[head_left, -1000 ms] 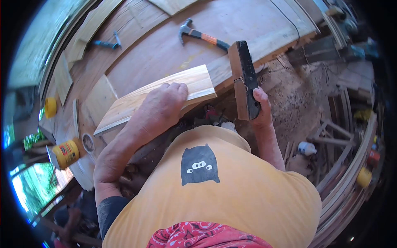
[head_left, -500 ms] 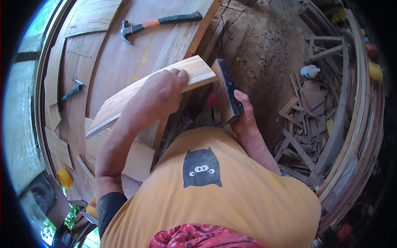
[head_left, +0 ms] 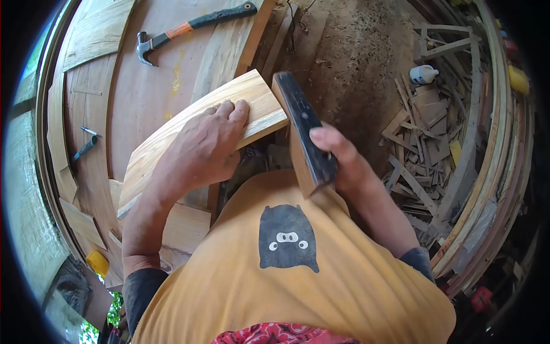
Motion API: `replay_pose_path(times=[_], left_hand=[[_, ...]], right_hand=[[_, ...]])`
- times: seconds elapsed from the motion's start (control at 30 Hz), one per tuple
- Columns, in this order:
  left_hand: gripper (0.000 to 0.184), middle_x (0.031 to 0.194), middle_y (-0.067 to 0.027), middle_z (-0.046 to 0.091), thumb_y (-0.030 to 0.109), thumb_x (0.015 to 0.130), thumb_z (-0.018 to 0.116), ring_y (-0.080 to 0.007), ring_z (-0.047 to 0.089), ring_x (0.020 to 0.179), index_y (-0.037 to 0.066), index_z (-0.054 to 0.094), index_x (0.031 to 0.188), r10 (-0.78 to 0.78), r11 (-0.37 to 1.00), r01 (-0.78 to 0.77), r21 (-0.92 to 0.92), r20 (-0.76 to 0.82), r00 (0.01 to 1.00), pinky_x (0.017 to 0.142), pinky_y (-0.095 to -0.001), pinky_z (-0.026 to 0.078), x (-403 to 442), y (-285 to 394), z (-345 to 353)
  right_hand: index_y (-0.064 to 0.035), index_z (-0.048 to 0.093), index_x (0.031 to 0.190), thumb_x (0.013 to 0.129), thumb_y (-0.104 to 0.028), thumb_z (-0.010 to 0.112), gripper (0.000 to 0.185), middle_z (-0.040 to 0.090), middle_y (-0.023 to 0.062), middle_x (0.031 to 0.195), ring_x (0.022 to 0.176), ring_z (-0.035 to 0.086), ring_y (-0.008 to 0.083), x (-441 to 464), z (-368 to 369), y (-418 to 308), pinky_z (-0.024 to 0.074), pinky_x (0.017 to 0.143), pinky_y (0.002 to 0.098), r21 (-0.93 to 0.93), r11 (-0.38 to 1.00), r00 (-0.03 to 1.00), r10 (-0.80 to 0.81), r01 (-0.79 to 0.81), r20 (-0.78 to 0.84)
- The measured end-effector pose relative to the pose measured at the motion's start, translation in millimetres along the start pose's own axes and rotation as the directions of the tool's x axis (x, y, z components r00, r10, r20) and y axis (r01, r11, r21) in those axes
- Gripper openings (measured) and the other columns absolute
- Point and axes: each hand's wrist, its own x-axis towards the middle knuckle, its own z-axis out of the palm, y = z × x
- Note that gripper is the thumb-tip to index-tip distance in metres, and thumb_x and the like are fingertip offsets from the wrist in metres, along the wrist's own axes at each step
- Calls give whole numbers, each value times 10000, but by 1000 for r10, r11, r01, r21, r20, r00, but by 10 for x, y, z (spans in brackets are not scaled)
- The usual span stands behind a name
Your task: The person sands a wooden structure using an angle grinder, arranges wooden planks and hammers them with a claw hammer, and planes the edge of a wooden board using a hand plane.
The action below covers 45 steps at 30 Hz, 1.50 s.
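Note:
A pale wooden board with a curved upper edge is tilted in front of me. My left hand lies over it, fingers bent across its face, holding it. My right hand grips a long wooden block with a dark, worn face, thumb on that face. The block's upper part is right by the board's right end; whether they touch I cannot tell. Its lower end is close to my shirt.
Beyond the board, a claw hammer rests on a wooden panel. Further left lie a pen-like tool and a blue-handled tool. On the right are scrap wood, a white bottle and stacked planks.
My right hand has brought the block lower, toward my body, turning its dark face more into view. The board has tilted to show more of its face. The whole view has shifted slightly.

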Motion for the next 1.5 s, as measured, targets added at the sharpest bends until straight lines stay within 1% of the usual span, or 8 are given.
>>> replay_pose_path(times=[0.1,0.2,0.37,0.57,0.7,1.03,1.27,1.5], left_hand=[[781,1267,-269,609,10,732,721,-458,603,1159,-88,440,1455,1,1000,-1,18,9,1000,973,-509,498,12,-6,17],[782,1272,-264,602,13,730,723,-452,599,1159,-89,441,1453,8,1000,-8,17,3,1000,972,-501,497,3,-2,-5],[772,1268,-255,592,12,733,719,-446,596,1155,-84,446,1449,11,1000,-11,-8,-9,1000,974,-487,496,-6,2,35],[726,1241,-251,602,16,733,709,-458,601,1129,-79,464,1410,10,1000,-10,-10,6,1000,961,-499,502,13,-25,-9],[721,1230,-264,616,18,728,716,-478,610,1122,-66,472,1401,111,993,-106,-57,91,990,941,-517,513,-91,-10,-103],[824,1422,-275,573,79,727,759,-487,591,1240,-58,463,1484,166,981,-135,-137,254,953,1016,-503,508,-52,-80,-224],[859,1460,-303,542,87,722,763,-489,557,1314,-80,446,1503,230,966,-181,-186,290,929,1085,-487,485,-2,-196,-243],[851,1445,-319,553,69,723,755,-493,554,1321,-83,444,1501,244,966,-205,-158,295,924,1109,-485,479,24,-190,-290]], right_hand=[[-36,717,1068,900,-550,627,548,639,-4,772,612,591,124,356,-59,-67,479,566,262,32,994,994,108,-108,-13],[-21,678,1183,943,-514,595,555,696,38,989,878,646,122,202,-258,-51,508,803,296,-131,982,987,147,-138,62],[-34,674,1136,863,-608,606,640,654,27,945,793,593,97,-32,-42,-231,452,649,257,-195,980,998,55,-49,27],[-2,680,1244,920,-560,603,650,716,61,978,883,674,135,674,-258,-172,516,823,266,-109,967,968,237,-228,77],[18,641,1315,920,-541,598,686,713,52,1063,936,666,117,-36,-164,-114,522,843,269,-327,945,997,3,25,84],[7,685,1230,907,-622,614,711,738,125,1059,893,701,175,949,-297,233,560,798,318,8,966,965,259,-260,24],[29,663,1278,912,-602,612,732,722,85,1009,872,684,145,-172,204,264,537,773,285,-116,993,979,-41,18,-198],[51,619,1335,893,-556,645,751,683,41,930,811,663,142,457,-79,332,524,731,264,116,967,973,230,-228,-5]])
